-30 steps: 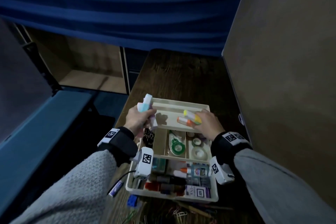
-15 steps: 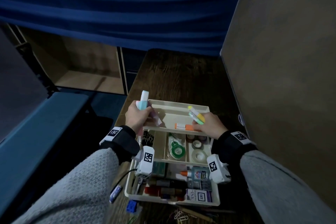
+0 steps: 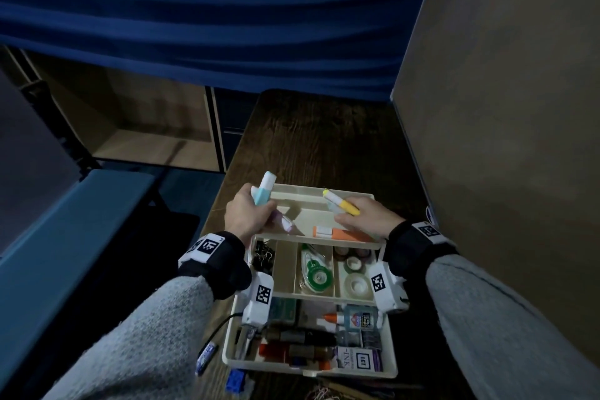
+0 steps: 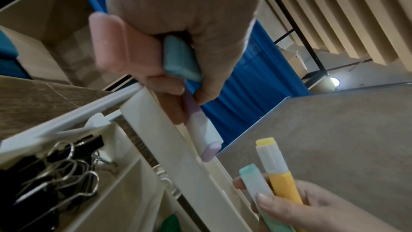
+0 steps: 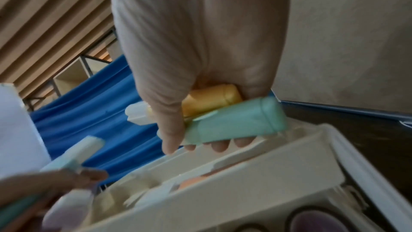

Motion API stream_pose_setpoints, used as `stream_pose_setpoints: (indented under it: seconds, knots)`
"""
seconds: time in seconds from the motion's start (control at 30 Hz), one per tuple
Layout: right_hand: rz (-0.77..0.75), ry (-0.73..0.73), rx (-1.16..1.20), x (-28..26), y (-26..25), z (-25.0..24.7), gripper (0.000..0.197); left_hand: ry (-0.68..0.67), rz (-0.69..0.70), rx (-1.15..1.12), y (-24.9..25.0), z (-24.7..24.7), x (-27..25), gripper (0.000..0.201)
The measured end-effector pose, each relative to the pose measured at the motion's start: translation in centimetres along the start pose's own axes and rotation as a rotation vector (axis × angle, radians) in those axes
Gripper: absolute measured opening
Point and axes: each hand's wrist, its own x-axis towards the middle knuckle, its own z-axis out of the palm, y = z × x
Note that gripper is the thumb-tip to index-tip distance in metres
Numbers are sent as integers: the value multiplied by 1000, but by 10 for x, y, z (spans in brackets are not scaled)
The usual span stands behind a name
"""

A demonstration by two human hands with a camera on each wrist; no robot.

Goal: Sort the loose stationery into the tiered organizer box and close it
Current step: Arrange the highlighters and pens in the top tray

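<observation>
The cream tiered organizer box (image 3: pixel 389 370) stands open on the wooden table. One orange highlighter (image 3: pixel 337 233) lies in its far top tray (image 3: pixel 292 196). My left hand (image 3: pixel 255 216) grips a blue highlighter (image 3: pixel 264 191), a pink one (image 4: pixel 120 41) and a lilac one (image 4: pixel 205 135) over the tray's left end; the lilac tip points down into the tray. Over the right end, my right hand (image 3: pixel 355 214) grips a yellow highlighter (image 3: pixel 341 204) and a mint one (image 5: pixel 234 123).
The middle tier holds binder clips (image 3: pixel 263 256), a correction tape (image 3: pixel 313 269) and tape rolls (image 3: pixel 354 282). A glue bottle (image 3: pixel 357 318) and an ink box (image 3: pixel 357 364) lie in the bottom tier. A brown panel (image 3: pixel 503 107) stands close on the right. A pen (image 3: pixel 206 355) lies left of the box.
My right hand has let the orange highlighter go; it now lies in the top tray. That hand still holds the yellow and mint ones. My left hand has shifted only slightly.
</observation>
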Motion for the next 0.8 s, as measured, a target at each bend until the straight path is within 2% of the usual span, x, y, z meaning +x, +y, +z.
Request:
stream_pose_setpoints:
  seconds: [0.1,0.2,0.3,0.4,0.47,0.67,0.8]
  knots:
    - [-44,39,-141,4,-1,7,17,-5,29,74,0,1,1,26]
    - [-23,-15,-241,6,-2,16,27,-24,52,150,1,1,2,31]
    - [6,-43,-179,5,-1,17,25,-40,64,217,0,1,2,35]
    - [-3,47,18,2,2,11,16,-59,81,234,-1,2,3,33]
    - [9,92,59,-2,4,7,20,-73,101,241,-2,2,2,33]
    - [27,72,-136,-3,7,11,21,-115,161,308,-4,1,0,42]
    - [18,40,-219,-2,2,13,19,-113,208,462,0,-2,-3,50]
